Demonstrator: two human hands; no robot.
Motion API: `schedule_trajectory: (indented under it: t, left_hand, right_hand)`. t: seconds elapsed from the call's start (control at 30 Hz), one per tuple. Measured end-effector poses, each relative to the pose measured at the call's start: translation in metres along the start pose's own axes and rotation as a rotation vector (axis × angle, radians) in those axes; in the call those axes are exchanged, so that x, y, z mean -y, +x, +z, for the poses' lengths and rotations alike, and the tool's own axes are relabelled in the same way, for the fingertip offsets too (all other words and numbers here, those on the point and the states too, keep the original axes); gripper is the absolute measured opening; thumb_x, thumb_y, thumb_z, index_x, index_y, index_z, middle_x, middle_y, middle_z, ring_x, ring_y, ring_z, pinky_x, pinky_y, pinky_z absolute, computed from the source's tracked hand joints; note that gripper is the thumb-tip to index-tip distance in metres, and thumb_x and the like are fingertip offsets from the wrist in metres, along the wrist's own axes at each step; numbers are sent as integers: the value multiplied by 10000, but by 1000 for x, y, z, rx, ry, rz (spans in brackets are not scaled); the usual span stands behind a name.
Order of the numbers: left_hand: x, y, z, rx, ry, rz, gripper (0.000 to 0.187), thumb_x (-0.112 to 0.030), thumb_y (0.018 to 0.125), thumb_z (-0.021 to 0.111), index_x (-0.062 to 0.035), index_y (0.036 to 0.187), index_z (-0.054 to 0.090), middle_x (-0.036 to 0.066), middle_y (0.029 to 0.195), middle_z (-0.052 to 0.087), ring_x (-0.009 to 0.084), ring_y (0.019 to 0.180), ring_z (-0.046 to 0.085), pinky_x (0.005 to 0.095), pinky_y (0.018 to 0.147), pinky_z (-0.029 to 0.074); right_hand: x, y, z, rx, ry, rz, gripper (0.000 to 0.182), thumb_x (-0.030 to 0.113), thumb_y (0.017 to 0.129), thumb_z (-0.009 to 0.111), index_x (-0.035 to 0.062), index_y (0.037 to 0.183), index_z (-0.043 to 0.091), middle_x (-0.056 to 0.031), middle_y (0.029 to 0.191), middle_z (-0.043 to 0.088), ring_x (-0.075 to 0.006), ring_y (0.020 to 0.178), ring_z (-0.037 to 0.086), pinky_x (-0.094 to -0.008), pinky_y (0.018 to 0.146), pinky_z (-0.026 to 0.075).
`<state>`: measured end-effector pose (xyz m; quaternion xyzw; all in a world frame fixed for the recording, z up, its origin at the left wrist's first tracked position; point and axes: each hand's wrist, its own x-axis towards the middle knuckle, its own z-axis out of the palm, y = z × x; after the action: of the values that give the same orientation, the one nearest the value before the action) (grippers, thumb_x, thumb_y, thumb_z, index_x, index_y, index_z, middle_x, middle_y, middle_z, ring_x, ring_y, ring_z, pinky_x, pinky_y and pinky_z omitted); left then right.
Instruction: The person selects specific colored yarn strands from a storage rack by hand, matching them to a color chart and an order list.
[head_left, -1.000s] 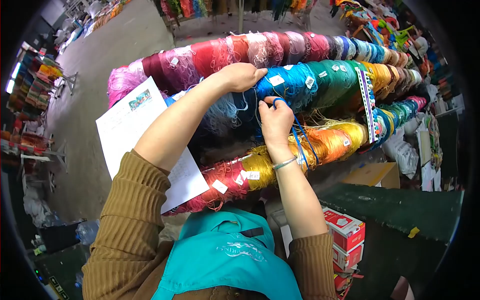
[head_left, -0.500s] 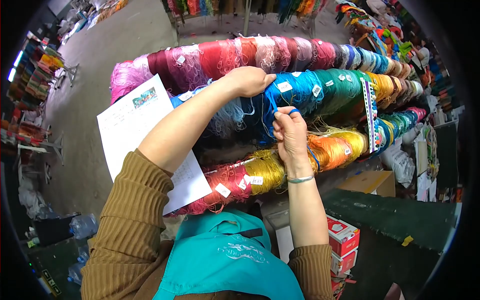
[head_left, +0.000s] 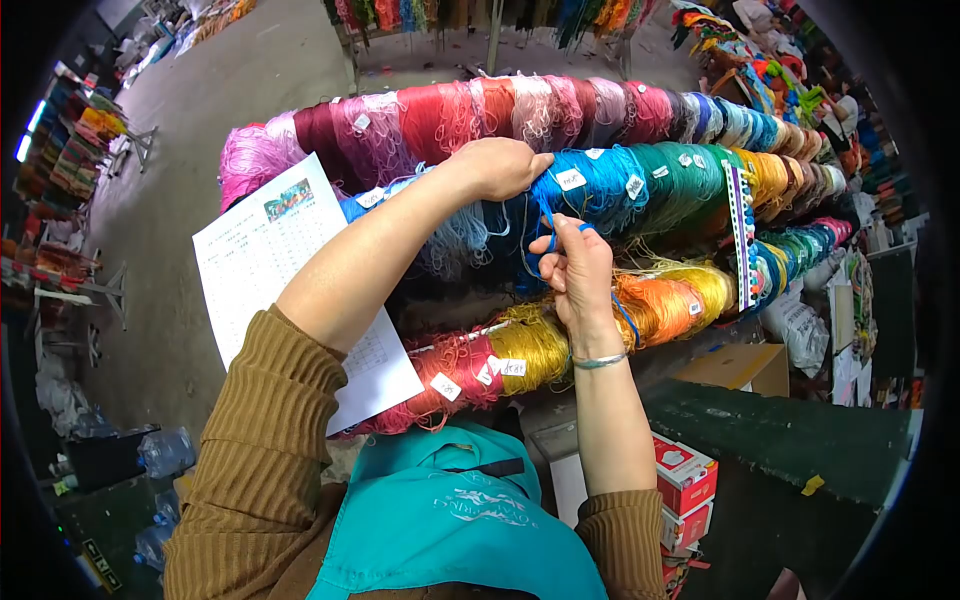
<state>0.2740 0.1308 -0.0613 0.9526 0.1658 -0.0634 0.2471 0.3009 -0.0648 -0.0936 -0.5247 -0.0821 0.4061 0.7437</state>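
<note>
My left hand (head_left: 498,168) is closed on blue thread at the left end of the bright blue skeins (head_left: 600,170) on the middle bar. Below and to its right, my right hand (head_left: 582,268) grips the same blue thread (head_left: 545,207), which runs taut between the two hands and loops round its fingers. A tail of it hangs down beside my right wrist, over the orange skeins (head_left: 660,303). A printed sheet (head_left: 270,265) with a small picture lies under my left forearm. Small white labels sit on the skeins.
Pink and red skeins (head_left: 430,115) fill the far bar. A strip of colour samples (head_left: 741,235) hangs across the right side. Near my right arm are red boxes (head_left: 685,475), a cardboard box (head_left: 740,367) and a dark green surface (head_left: 790,435). Plastic bottles (head_left: 167,452) stand at left.
My right hand has turned slightly, its fingers shifting on the blue thread. My left hand stays in nearly the same place.
</note>
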Motion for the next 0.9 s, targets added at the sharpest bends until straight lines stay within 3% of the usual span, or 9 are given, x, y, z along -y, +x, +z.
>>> schedule_trajectory:
  t: [0.23,0.3,0.6,0.77,0.9]
  left_hand:
    - [4,2,4,-38,4,38,596,-421,1018,306,50,950,665,287,945,644,456,955,614,516,880,454]
    - [3,1,3,-35,3,38,601,-421,1015,306,55,941,665,293,949,640,459,957,612,517,884,451]
    - [-1,-2,1,-31,7,10,623,-433,1017,293,57,931,668,293,962,642,460,979,606,511,899,450]
    - [-3,-2,-1,-18,15,-6,628,-441,1015,302,57,951,679,281,992,651,448,1000,613,511,910,457]
    - [-5,-4,-2,-13,18,-17,638,-452,1011,314,57,963,693,273,1020,660,436,1019,621,510,923,462]
  right_hand:
    - [-1,6,6,-33,-53,-30,66,111,903,640,61,873,609,-63,714,659,-56,447,512,-159,357,279]
    - [1,4,10,-91,-18,-32,38,64,871,644,75,857,610,-36,705,641,-41,454,456,-170,379,272]
    - [-3,-2,-4,-39,119,-174,96,-2,836,631,67,773,611,6,743,600,-29,482,402,-182,419,242]
    - [-2,-5,-6,79,117,-138,53,36,912,583,52,870,554,-144,840,690,-49,430,416,-175,395,295]
    - [-2,-6,-7,85,126,-105,39,56,927,581,54,912,546,-113,775,668,-48,416,407,-171,384,283]
